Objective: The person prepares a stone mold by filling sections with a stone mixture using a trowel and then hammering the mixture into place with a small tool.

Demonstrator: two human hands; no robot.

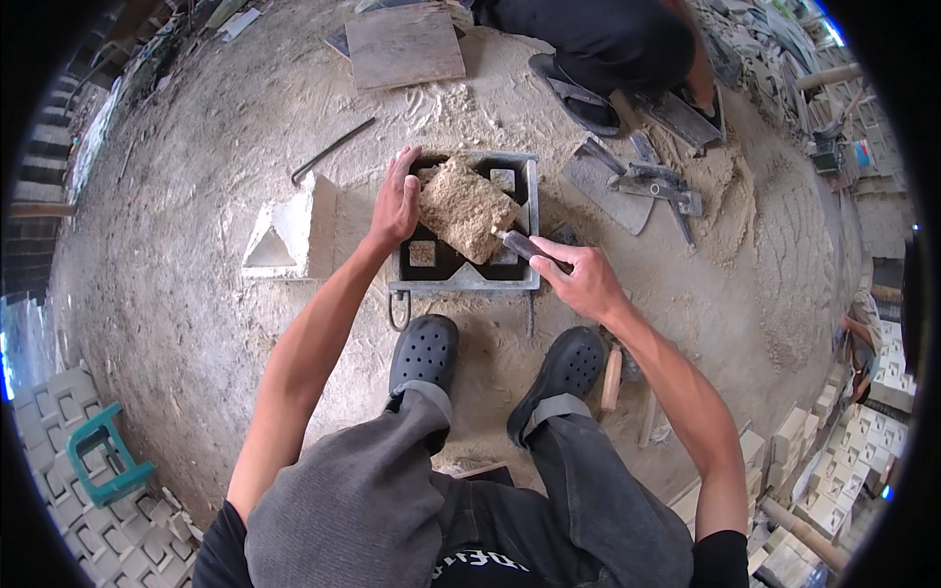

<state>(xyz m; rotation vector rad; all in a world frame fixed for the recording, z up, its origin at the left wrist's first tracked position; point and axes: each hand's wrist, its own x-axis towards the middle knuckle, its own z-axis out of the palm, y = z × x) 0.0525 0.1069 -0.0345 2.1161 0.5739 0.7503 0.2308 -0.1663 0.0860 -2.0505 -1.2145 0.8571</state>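
On the ground before my feet sits a square metal mould (535, 186) with block-shaped cores inside. My right hand (580, 278) is closed round the dark handle of a trowel (524, 246). A heap of damp, sandy mix (469, 211) lies over the mould at the trowel's end, hiding its blade. Along the mould's left side rests my left hand (396, 204), fingers stretched out and thumb beside the mix. Left of it stands a pale cast block (294, 235) with a triangular opening.
A bent metal rod (331, 151) lies beyond the block. Metal plates and tools (655, 186) lie to the right, near another person's sandalled foot (578, 96). A board (406, 47) is at the back, a teal stool (106, 455) at the lower left, stacked blocks (853, 461) at right.
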